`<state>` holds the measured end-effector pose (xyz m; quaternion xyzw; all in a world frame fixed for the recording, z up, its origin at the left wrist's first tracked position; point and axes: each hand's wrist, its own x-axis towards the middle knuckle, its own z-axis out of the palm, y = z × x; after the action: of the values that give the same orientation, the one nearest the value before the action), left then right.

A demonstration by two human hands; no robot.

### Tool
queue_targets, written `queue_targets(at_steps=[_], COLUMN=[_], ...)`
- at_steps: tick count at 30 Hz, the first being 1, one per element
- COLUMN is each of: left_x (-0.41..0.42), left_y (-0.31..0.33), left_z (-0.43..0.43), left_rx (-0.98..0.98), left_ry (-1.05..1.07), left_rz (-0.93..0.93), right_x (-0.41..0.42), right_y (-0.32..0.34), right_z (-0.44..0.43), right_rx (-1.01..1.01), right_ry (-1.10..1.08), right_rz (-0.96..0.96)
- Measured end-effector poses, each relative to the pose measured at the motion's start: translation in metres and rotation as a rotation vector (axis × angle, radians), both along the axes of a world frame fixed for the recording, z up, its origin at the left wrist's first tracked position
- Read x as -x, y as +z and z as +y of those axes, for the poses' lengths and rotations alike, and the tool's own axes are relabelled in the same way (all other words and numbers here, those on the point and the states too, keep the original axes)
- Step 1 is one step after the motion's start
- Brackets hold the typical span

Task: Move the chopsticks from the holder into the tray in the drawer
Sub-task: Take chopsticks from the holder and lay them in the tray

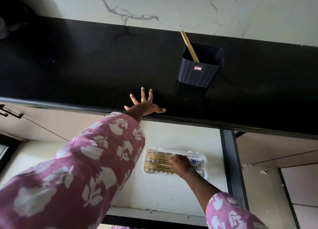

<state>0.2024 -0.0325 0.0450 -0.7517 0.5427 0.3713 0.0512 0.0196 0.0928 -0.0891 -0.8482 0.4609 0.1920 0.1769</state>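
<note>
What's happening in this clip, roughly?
A person is moving chopsticks from a dark holder on the black countertop into a white tray in the open drawer below. The right hand is down in the tray, closed over the chopsticks in the tray. The left hand rests spread open on the counter edge, holding nothing. A last pair of chopsticks leans in the holder, so the job isn't finished.
</note>
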Motion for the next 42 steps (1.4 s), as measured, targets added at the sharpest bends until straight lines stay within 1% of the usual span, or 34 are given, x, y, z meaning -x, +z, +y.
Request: queue_targets(at_steps=[4, 6, 8, 9, 10, 13, 16, 19, 23, 25, 28, 31, 34, 36, 38, 40, 42], left_x=[0.0, 0.0, -0.001, -0.001, -0.001, -0.003, -0.004, -0.005, -0.005, -0.004, -0.002, -0.002, -0.003, -0.002, -0.001, -0.001, -0.001], left_y=[0.0, -0.001, -0.002, -0.002, -0.003, -0.004, -0.007, -0.008, -0.013, -0.01, -0.004, -0.007, -0.008, -0.005, -0.003, -0.002, 0.0], left_z=[-0.001, -0.001, -0.002, -0.002, -0.002, -0.003, -0.006, -0.007, -0.01, -0.009, -0.006, -0.008, -0.009, -0.008, -0.008, -0.008, -0.008], left_rx=[-0.012, -0.013, -0.016, -0.017, -0.016, -0.022, -0.036, -0.043, -0.064, -0.058, -0.059, -0.065, -0.063, -0.062, -0.066, -0.074, -0.08], left_ry=[0.002, -0.001, -0.005, -0.008, -0.009, -0.01, -0.026, -0.048, -0.057, -0.048, -0.016, -0.029, -0.021, -0.005, 0.003, 0.008, 0.008], left_rz=[0.001, -0.001, -0.003, -0.003, -0.005, -0.004, -0.012, -0.027, -0.073, -0.058, -0.025, -0.025, -0.008, 0.002, 0.005, 0.012, 0.006], right_x=[0.001, 0.004, 0.005, 0.006, 0.008, 0.02, 0.028, 0.033, 0.038, 0.038, 0.036, 0.031, 0.02, 0.011, 0.004, -0.001, -0.005], right_y=[-0.005, -0.008, -0.004, 0.001, 0.007, 0.026, 0.053, 0.078, 0.115, 0.133, 0.159, 0.179, 0.199, 0.214, 0.221, 0.223, 0.222], right_z=[0.001, 0.0, -0.003, -0.006, -0.012, -0.031, -0.053, -0.08, -0.116, -0.135, -0.163, -0.189, -0.216, -0.232, -0.251, -0.27, -0.287], right_rx=[-0.079, -0.028, 0.004, 0.002, 0.049, 0.251, 0.478, 0.64, 0.953, 1.094, 1.203, 1.192, 1.106, 0.922, 0.718, 0.587, 0.511], right_ry=[-0.1, -0.109, -0.062, -0.108, -0.139, -0.001, 0.031, -0.002, -0.052, -0.064, -0.098, -0.185, -0.292, -0.437, -0.6, -0.71, -0.792], right_rz=[-0.085, -0.133, -0.133, -0.153, -0.183, -0.357, -0.465, -0.574, -0.667, -0.732, -0.782, -0.802, -0.825, -0.823, -0.748, -0.653, -0.594])
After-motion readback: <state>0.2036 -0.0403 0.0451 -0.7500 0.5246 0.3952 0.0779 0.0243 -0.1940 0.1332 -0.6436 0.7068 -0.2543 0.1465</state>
